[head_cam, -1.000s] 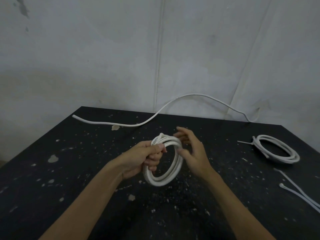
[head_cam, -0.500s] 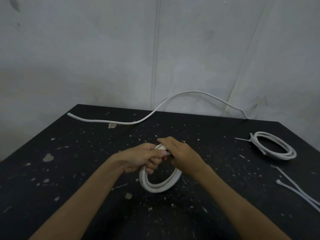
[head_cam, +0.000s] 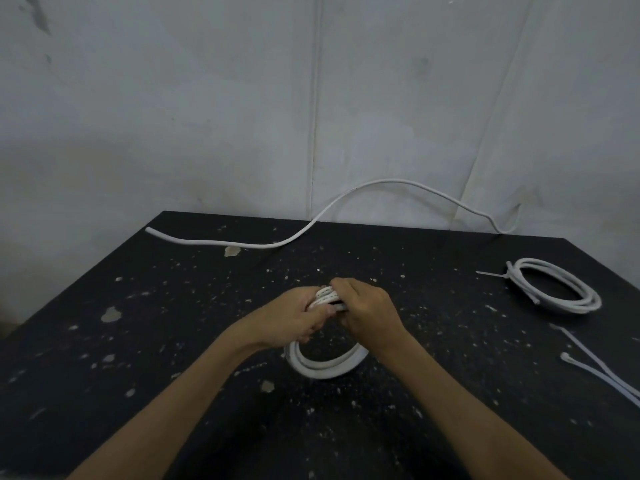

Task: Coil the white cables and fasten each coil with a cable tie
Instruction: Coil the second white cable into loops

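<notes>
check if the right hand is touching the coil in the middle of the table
Touching. The head view shows the right hand curled over the top of the coil, beside the left hand gripping it.

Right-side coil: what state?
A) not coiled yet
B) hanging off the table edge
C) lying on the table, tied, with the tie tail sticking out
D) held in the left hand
C: the tied coil lies flat on the table, with its tie tail poking out to the left.
</notes>
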Motion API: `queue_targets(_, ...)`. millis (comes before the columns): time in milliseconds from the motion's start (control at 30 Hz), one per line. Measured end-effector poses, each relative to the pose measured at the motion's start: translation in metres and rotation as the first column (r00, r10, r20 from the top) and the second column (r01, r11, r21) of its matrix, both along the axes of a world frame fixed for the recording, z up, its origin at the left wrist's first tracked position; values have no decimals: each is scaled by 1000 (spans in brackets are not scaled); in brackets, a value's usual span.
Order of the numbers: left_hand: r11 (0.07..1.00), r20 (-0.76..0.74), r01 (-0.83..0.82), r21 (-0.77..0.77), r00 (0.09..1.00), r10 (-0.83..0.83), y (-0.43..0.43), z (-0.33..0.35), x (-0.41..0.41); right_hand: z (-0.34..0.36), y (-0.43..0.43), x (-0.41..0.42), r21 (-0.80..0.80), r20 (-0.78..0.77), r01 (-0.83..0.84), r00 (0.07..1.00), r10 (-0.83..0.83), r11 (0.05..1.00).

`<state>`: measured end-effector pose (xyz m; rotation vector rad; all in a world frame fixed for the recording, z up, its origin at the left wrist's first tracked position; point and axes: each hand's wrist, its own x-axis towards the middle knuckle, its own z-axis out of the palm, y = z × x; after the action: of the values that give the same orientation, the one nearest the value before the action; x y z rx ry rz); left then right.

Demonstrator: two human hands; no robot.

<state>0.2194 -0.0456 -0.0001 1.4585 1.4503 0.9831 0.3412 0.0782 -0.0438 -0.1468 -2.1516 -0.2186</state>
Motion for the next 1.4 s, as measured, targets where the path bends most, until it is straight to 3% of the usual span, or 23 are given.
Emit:
queue_targets(133,954,-270,-215,211,925,268,3,-12,6,-1,1,-1,-52,18,33,999,-32,998)
queue_targets(233,864,-288,-305,400,853,435,6,-23,10,-1,0,-2,-142,41,54,998,-48,988)
queue_targets(433,808,-545,-128,574,677,495,17,-31,2,3,-1,-4,-234,111,186,980,-163,954)
queue_targets(600,809,-306,-231,541,842,445,25,-28,9,-6,9,-3,-275,82,172,985,-155,946)
queue_targets(767,860,-214,-212,465,915,341,23,-27,3,-12,12,14,-386,118,-71,985,125,920)
queue_targets(1000,831,-133,-194,521,943,304,46,-28,21,-4,29,35,-301,133,12,991,30,954)
queue_targets(1200,890,112,-346,296,938,328,63,-27,36,-7,32,49,-418,140,84,990,-27,904)
queue_targets(1267,891,70,-385,239,922,380,67,-26,38,-10,34,51,-453,107,84,993,-40,888)
queue_targets(1400,854,30,-436,285,894,447,71,-33,43,-15,34,56,-484,63,65,997,-39,873)
